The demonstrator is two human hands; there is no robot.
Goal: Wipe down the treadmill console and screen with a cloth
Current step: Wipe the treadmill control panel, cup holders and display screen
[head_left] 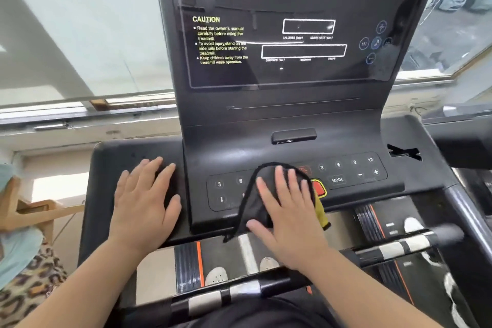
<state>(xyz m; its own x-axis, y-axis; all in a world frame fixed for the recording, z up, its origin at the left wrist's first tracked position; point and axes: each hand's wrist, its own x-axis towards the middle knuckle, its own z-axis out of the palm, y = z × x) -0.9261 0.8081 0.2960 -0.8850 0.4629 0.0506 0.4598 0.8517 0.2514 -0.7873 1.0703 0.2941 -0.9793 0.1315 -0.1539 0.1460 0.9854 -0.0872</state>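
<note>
The black treadmill console (290, 120) fills the middle of the head view, with its dark glossy screen (287, 24) rising above a row of buttons. A dark cloth (253, 202) lies spread over the middle of the button panel (346, 176), covering part of the red stop button (319, 188). My right hand (290, 210) presses flat on the cloth, fingers spread. My left hand (146, 202) rests flat and open on the console's left tray (106, 168), holding nothing.
A handlebar with silver grip sensors (239, 290) crosses below my arms. White shoes (217, 275) stand on the belt beneath. A yellow tag (322, 214) hangs under the stop button. A person in a patterned garment (24, 274) sits at the left. Windows lie behind.
</note>
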